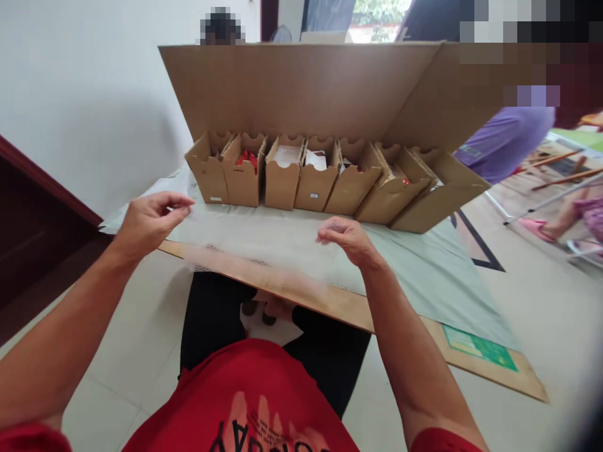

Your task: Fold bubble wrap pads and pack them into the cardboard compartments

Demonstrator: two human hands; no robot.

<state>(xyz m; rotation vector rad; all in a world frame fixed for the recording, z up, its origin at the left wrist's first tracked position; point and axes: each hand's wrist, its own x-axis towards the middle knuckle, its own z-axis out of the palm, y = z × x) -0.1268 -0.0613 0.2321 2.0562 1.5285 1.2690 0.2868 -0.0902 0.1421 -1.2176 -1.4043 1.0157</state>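
Note:
A clear plastic bag or sheet (264,267), blurred and with small dark print along part of it, stretches between my two hands above the table's front edge. At its left end, my left hand (153,220) is closed in a pinch, thumb against the fingers. My right hand (346,238) pinches the other end with its fingers curled. Both hands are raised over the pale cloth (400,263) that covers the table. Exactly where the film meets the fingertips is hard to see.
Several cardboard bins (280,185) stand in a row behind my hands, some holding red or white packets. A tall cardboard panel (301,88) rises behind them. A person in a purple top (499,141) is at the right. The wall (94,94) is close on the left.

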